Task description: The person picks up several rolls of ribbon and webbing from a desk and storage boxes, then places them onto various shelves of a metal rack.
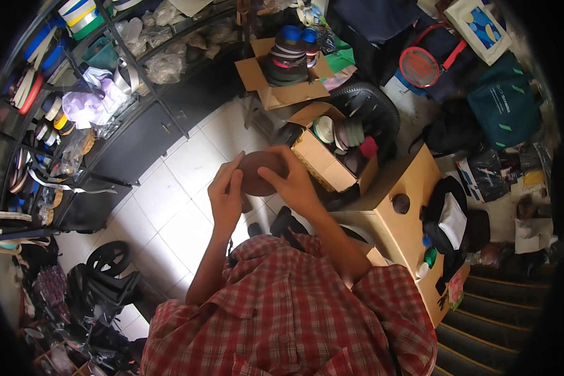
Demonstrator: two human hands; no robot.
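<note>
A dark brown round roll [257, 178], seemingly of strap or tape, is held up in front of my chest. My left hand [225, 191] grips its left edge with the fingers along the rim. From the other side my right hand [294, 185] closes on it, the thumb lying across its flat face. A short piece of the same brown colour hangs below the roll near my left hand. Just beyond my right hand stands an open cardboard box [323, 161] with several rolls in it, among them green-grey ones [349, 133].
Farther off, another open cardboard box [250, 70] holds stacked rolls. Black shelves [125, 188] with rolls and plastic bags line the left. A wooden-coloured table [388, 219] with a small dark roll [401, 203] is at my right. White floor tiles [169, 194] lie below.
</note>
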